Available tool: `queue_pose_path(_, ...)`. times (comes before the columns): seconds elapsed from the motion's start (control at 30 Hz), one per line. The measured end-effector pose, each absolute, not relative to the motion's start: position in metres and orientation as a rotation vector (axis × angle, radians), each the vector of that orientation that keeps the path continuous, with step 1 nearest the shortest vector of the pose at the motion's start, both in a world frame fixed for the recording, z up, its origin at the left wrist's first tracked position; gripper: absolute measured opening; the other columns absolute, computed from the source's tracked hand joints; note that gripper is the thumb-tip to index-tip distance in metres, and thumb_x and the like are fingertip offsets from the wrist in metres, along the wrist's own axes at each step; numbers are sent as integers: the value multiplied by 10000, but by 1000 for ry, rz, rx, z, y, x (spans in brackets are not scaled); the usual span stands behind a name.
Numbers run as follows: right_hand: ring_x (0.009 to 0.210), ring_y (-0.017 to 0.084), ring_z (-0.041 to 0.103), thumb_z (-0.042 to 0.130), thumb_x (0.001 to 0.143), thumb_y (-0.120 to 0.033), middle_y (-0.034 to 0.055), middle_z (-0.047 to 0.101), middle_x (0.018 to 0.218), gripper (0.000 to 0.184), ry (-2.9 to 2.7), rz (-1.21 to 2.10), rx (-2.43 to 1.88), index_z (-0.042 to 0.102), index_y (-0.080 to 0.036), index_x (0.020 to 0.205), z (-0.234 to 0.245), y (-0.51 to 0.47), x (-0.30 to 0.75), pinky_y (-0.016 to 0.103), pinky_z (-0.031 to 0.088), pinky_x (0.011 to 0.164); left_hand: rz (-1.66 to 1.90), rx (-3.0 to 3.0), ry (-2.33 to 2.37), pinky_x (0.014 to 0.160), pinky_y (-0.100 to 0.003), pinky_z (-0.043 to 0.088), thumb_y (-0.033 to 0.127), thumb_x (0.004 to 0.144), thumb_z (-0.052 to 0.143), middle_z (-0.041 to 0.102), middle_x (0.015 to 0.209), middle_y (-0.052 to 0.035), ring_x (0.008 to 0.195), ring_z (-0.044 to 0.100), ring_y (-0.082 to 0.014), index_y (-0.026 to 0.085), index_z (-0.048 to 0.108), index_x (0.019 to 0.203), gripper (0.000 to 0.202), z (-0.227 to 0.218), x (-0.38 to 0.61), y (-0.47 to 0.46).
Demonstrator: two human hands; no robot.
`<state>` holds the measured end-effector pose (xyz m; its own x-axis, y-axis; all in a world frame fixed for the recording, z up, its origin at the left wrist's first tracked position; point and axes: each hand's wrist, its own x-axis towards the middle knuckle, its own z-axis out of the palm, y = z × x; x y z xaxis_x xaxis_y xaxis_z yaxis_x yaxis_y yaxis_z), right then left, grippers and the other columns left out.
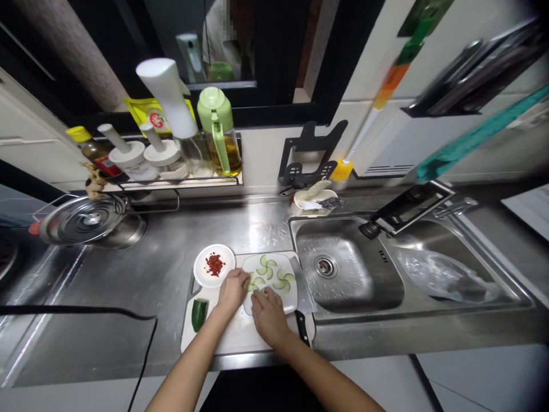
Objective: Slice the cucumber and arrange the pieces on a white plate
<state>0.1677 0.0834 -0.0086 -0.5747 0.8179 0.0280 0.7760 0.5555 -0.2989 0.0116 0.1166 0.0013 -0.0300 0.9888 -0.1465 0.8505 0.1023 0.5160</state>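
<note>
A white square plate (pixel 281 303) lies on the cutting board (pixel 231 340), with thin green cucumber slices (pixel 266 267) set in fan-like groups on it. My left hand (pixel 233 293) reaches over the plate's left edge, its fingertips closed at a cucumber slice. Over the near part of the plate, my right hand (pixel 270 316) has its fingers bent down and drawn together; whatever is under them is hidden. A cut piece of dark green cucumber (pixel 199 315) rests at the board's left. Right of the plate lies a knife (pixel 302 327) with a black handle and wide blade.
Behind the board's left corner sits a round white plate (pixel 201 273) with chopped red bits (pixel 215 264). The sink (pixel 351 274) is at the right, a lidded pot (pixel 92 223) at the left. Bottles and jars stand on a rack (pixel 180 182). A black cord (pixel 86 310) crosses the left counter.
</note>
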Motion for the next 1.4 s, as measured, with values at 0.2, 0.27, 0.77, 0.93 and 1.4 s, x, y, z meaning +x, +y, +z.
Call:
queue_pose_path(0.2, 1137, 256, 401, 431, 899, -192, 85, 600, 1119, 253, -2642, 361, -1403, 578, -174, 1104, -7, 81, 167, 392, 311, 889, 413, 1819, 1921, 775, -273, 416, 215, 867, 456, 609, 841, -59, 880, 540, -174, 195, 682, 835, 229, -6, 13, 113)
queue_pose_path(0.27, 1129, 255, 408, 440, 897, -203, 83, 601, 1118, 244, -2640, 371, -1407, 576, -174, 1098, -6, 81, 167, 393, 312, 889, 420, 1825, 1921, 777, -278, 417, 216, 869, 455, 612, 831, -60, 881, 539, -178, 195, 682, 829, 232, -7, 12, 113)
queue_pose_path(0.77, 1097, 250, 420, 489, 880, -233, 44, 617, 1098, 223, -2496, 480, -1367, 587, -228, 1080, 1, 80, 179, 364, 330, 837, 583, 1775, 1922, 790, -298, 448, 225, 847, 478, 651, 871, -65, 867, 571, -181, 201, 694, 857, 217, -6, 5, 108)
queue_pose_path(0.93, 1018, 236, 455, 434, 905, -211, 47, 639, 895, 197, -2391, 466, -1509, 628, -213, 876, 4, 82, 210, 331, 325, 775, 697, 1685, 1993, 820, -319, 469, 228, 833, 474, 674, 894, -66, 865, 602, -185, 203, 703, 891, 238, -3, -14, 91)
queue_pose_path(1.4, 950, 227, 495, 414, 910, -245, 47, 646, 869, 231, -2365, 466, -1652, 638, -228, 853, 0, 67, 253, 310, 338, 710, 646, 1406, 2288, 820, -303, 476, 263, 817, 473, 699, 945, -74, 875, 635, -196, 196, 694, 902, 247, 1, -49, 52)
